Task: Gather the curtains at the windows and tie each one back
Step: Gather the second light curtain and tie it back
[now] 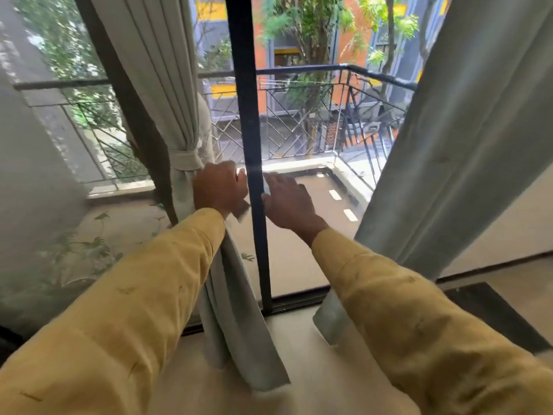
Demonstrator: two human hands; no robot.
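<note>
My L hand (220, 187) & R hand (287, 202) out front.
L fingers curl on pale grey-green pleated cloth curtain (167, 85), just below its tie band (185, 160); R fingers straight, by dark metal bar (248, 115).

1. A dark mullion (250, 130) stands upright through the middle of the glass, running down to the sill track (299, 301).
2. A brown frame bar (140, 130) slants across the left pane.
3. Outside, a black metal railing (302, 68) with diagonal lattice bars encloses the tan balcony floor (287, 265).
4. Beyond the railing, a leafy tree (311, 22) rises in front of an orange and grey building (351, 40) with yellow panels.
5. A pale wall (36, 175) fills the left edge.
6. Indoors, a dark mat (493, 313) lies on the light floor (314, 369) at lower right.
</note>
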